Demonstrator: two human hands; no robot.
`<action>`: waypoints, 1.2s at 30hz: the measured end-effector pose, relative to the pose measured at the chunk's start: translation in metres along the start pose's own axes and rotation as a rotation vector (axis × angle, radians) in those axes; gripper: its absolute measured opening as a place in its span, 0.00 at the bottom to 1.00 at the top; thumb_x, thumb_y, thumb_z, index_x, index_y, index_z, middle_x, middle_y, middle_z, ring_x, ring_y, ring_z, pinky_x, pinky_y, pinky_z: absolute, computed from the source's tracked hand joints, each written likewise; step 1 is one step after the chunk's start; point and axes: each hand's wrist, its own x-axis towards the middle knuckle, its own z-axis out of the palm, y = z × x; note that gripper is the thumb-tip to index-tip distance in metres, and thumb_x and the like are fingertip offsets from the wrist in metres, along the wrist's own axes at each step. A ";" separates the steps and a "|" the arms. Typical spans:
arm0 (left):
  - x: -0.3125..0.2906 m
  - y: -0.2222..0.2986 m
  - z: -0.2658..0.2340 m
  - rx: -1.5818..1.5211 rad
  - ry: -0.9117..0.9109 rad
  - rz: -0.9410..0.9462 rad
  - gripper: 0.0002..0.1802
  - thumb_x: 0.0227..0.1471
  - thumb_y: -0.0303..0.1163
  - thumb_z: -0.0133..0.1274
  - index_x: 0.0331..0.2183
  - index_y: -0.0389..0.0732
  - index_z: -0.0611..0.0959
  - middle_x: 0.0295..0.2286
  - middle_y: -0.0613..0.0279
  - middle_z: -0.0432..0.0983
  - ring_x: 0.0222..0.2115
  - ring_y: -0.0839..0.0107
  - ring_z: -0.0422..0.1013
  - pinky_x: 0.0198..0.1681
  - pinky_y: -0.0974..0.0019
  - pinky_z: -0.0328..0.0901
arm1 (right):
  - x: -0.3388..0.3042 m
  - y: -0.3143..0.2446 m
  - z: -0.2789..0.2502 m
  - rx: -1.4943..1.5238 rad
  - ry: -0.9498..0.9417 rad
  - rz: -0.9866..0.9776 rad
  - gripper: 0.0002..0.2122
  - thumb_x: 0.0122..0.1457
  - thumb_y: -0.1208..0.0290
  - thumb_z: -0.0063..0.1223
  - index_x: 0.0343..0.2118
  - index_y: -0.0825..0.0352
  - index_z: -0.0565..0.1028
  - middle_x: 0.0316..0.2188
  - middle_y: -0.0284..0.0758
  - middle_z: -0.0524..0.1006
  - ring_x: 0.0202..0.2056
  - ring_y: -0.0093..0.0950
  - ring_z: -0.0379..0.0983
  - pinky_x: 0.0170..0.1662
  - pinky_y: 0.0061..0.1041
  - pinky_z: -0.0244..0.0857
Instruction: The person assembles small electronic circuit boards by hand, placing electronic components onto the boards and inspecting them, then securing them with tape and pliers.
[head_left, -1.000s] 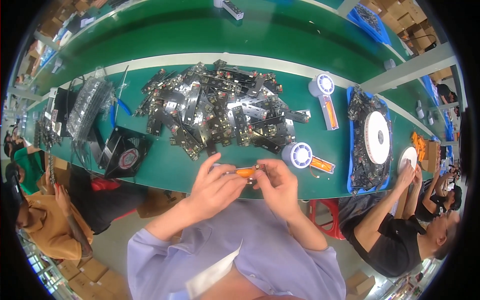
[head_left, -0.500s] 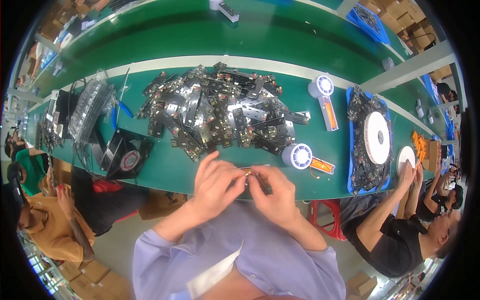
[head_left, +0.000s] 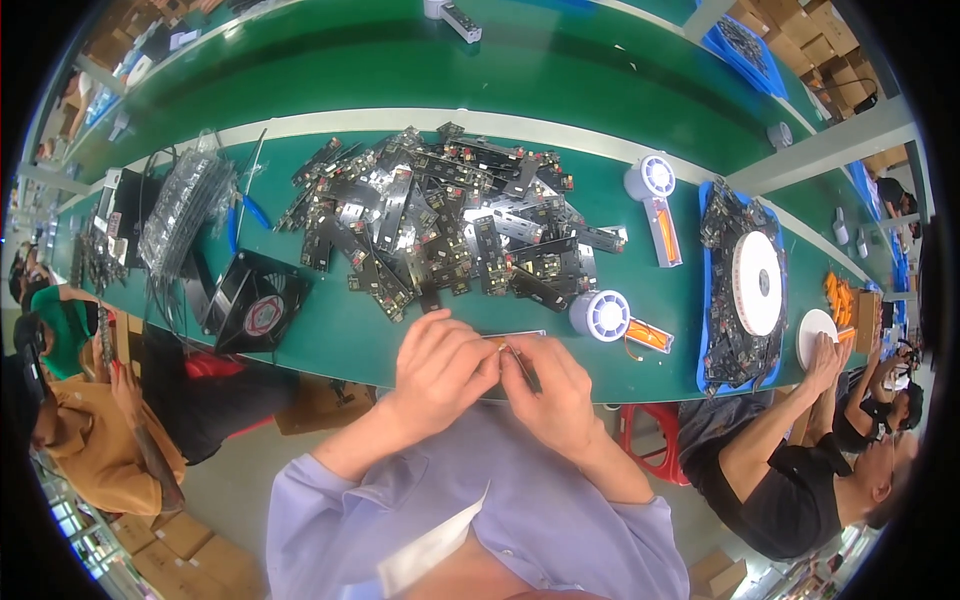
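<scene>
Close together at the table's near edge, my left hand (head_left: 438, 372) and my right hand (head_left: 552, 392) pinch a small part with a yellowish end (head_left: 499, 345) between their fingertips. Most of this part is hidden by the fingers, so its kind is unclear. A thin dark piece shows under my right fingers. Just beyond the fingertips lies a narrow metallic strip (head_left: 528, 332). Past my left hand spreads a heap of black circuit boards (head_left: 435, 225). A lilac handheld fan (head_left: 601, 316), its handle opened on an orange inside, lies to the right of my hands.
Another open-handled fan (head_left: 657, 205) lies farther back. On the right, a blue tray (head_left: 704, 345) holds boards and a white reel (head_left: 757, 283). To the left are blue-handled pliers (head_left: 234, 225), a black square fan (head_left: 262, 305) and bagged strips (head_left: 185, 215). Co-workers sit on both sides.
My left fingers have curled in closer against my right fingertips, covering more of the small part. The whole view has shifted slightly.
</scene>
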 end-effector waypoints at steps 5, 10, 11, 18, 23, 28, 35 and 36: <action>-0.002 0.000 0.002 0.037 -0.002 0.023 0.11 0.45 0.25 0.67 0.35 0.42 0.85 0.31 0.66 0.79 0.35 0.65 0.76 0.54 0.52 0.70 | 0.001 0.003 0.002 -0.045 0.001 -0.072 0.12 0.56 0.85 0.66 0.43 0.71 0.79 0.35 0.41 0.82 0.31 0.35 0.81 0.33 0.30 0.76; 0.000 -0.001 0.002 0.031 -0.003 0.022 0.11 0.46 0.25 0.67 0.35 0.42 0.85 0.31 0.66 0.79 0.35 0.64 0.76 0.53 0.52 0.69 | 0.002 0.007 0.000 -0.046 -0.038 -0.045 0.12 0.56 0.84 0.66 0.43 0.72 0.79 0.35 0.42 0.82 0.31 0.36 0.82 0.32 0.30 0.76; 0.002 0.000 -0.001 0.018 -0.028 0.019 0.11 0.47 0.25 0.67 0.36 0.42 0.85 0.32 0.66 0.80 0.36 0.64 0.76 0.54 0.52 0.69 | 0.002 0.008 0.000 -0.033 -0.027 -0.038 0.12 0.56 0.84 0.66 0.43 0.72 0.79 0.34 0.42 0.82 0.30 0.36 0.82 0.32 0.30 0.76; 0.002 0.002 -0.005 0.009 -0.059 0.010 0.12 0.45 0.23 0.69 0.34 0.41 0.86 0.31 0.65 0.83 0.35 0.64 0.78 0.56 0.50 0.68 | 0.003 0.010 0.000 -0.051 -0.053 -0.038 0.11 0.55 0.84 0.66 0.41 0.72 0.80 0.32 0.41 0.82 0.28 0.33 0.81 0.30 0.30 0.74; -0.001 0.000 -0.003 -0.010 -0.076 0.016 0.11 0.46 0.25 0.69 0.35 0.41 0.86 0.32 0.66 0.82 0.37 0.64 0.77 0.58 0.49 0.67 | 0.003 0.015 0.001 -0.011 -0.057 -0.048 0.11 0.54 0.85 0.65 0.40 0.71 0.80 0.31 0.40 0.81 0.26 0.30 0.79 0.29 0.28 0.73; -0.005 -0.001 -0.002 -0.018 -0.089 0.022 0.11 0.48 0.26 0.68 0.36 0.42 0.85 0.33 0.67 0.80 0.39 0.65 0.76 0.58 0.48 0.66 | 0.004 0.017 -0.001 0.038 -0.093 -0.037 0.10 0.55 0.85 0.64 0.40 0.72 0.80 0.32 0.39 0.81 0.26 0.30 0.79 0.29 0.27 0.73; 0.002 0.001 -0.002 0.011 -0.055 0.001 0.11 0.45 0.23 0.69 0.33 0.41 0.85 0.31 0.65 0.83 0.36 0.64 0.78 0.61 0.48 0.65 | 0.005 0.013 -0.001 0.074 -0.094 0.036 0.10 0.55 0.84 0.65 0.40 0.72 0.80 0.34 0.39 0.82 0.29 0.31 0.81 0.31 0.28 0.75; 0.003 0.002 -0.001 0.014 -0.054 -0.013 0.11 0.45 0.22 0.69 0.33 0.41 0.85 0.31 0.65 0.83 0.36 0.64 0.78 0.61 0.48 0.65 | 0.005 0.012 -0.002 0.066 -0.107 0.087 0.11 0.54 0.84 0.66 0.40 0.71 0.80 0.35 0.40 0.82 0.30 0.32 0.82 0.33 0.28 0.76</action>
